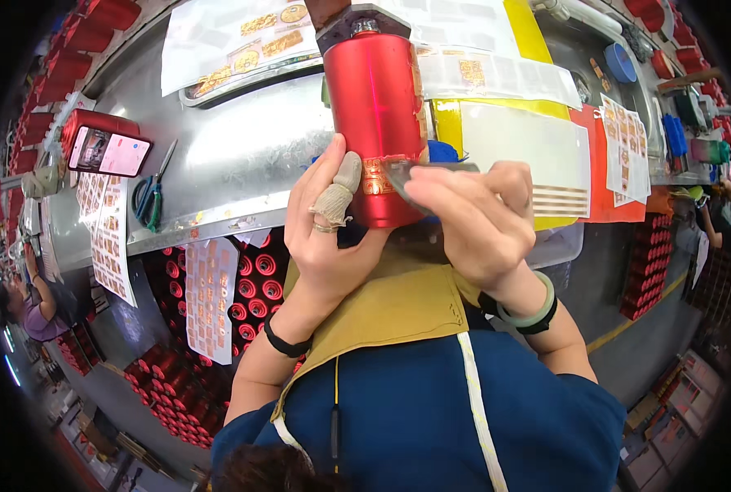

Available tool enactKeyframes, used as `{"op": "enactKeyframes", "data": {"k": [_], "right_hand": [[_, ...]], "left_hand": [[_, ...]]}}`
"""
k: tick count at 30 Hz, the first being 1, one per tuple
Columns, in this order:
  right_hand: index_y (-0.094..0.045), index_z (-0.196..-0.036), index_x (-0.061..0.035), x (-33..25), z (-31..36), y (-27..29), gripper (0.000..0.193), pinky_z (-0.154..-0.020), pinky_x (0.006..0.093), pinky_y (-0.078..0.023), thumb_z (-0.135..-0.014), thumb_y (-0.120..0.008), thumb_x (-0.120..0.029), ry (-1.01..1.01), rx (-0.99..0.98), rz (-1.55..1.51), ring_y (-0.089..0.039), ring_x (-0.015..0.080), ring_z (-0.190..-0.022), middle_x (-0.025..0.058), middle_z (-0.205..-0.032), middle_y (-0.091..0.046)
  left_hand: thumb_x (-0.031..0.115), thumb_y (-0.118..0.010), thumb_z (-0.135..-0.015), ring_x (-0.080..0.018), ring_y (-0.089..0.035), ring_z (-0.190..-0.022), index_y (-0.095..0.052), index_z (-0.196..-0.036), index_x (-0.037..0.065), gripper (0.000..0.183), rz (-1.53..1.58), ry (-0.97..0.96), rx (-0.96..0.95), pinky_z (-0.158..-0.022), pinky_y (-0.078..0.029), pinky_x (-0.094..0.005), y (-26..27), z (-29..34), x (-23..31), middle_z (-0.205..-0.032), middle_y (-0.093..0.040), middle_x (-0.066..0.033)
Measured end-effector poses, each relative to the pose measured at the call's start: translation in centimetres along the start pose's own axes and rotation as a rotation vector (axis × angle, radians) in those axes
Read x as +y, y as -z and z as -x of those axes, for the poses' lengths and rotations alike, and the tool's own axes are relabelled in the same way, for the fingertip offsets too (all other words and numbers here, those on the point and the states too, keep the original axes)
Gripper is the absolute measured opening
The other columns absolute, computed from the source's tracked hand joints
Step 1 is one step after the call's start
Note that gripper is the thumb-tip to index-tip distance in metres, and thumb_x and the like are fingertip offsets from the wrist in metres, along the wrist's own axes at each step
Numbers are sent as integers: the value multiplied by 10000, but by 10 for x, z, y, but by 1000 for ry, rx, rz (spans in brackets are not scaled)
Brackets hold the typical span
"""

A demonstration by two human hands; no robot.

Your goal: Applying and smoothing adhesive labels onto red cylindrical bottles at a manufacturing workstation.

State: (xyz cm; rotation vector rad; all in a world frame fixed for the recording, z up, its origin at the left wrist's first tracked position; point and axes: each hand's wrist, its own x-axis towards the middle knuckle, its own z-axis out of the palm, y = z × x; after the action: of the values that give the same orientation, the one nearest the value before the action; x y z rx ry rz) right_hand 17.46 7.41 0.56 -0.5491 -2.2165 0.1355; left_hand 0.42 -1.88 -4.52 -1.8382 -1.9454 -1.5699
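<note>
1. Landmark is the red can (375,123): it stands upright at the near edge of the metal bench (242,156), its top under a dark clamp (351,23).
2. Our left hand (326,238) is closed around the can's lower left side, with a cloth cot on the thumb (338,190) pressed to the wall. We'd keep that grip firm so the can can't turn.
3. Our right hand (472,215) is closed on a flat grey scraper (419,170); its tip touches the gold decal (376,176) low on the can.
4. We'd judge the step to be pressing the decal down. Hold the scraper at a shallow angle, stroke one way, and keep the edge off the paint.
5. Watch for bubbles and skew against the can's bottom rim.
6. Left of the can: scissors (149,197) and a phone (110,152) on the bench.
7. Beyond the can: decal sheets (242,37). Right of it: yellow and white sheets (538,139).
</note>
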Motion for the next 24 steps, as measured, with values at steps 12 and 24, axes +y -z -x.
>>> {"op": "enactKeyframes", "data": {"k": [12,24], "right_hand": [[-780,-974,-76,2,-2,1,297,-727,311,-406,-694,-685,-104,-27,-7,-67,-590,155,-779,10,-963,-770],[-755,-1021,-28,15,-25,12,258,-718,330,-493,-774,-787,40,-429,106,-325,-598,222,-752,71,-876,-741]], "left_hand": [[58,-899,-650,-397,-659,-1169,-636,-1307,-19,712,-38,-14,-23,-982,-540,-440,1,-1,2,-1375,-626,-233],[187,-937,-684,-404,-589,-1239,-620,-1404,92,792,-319,-109,-262,-997,-499,-456,14,-10,23,-1482,-490,-273]]}}
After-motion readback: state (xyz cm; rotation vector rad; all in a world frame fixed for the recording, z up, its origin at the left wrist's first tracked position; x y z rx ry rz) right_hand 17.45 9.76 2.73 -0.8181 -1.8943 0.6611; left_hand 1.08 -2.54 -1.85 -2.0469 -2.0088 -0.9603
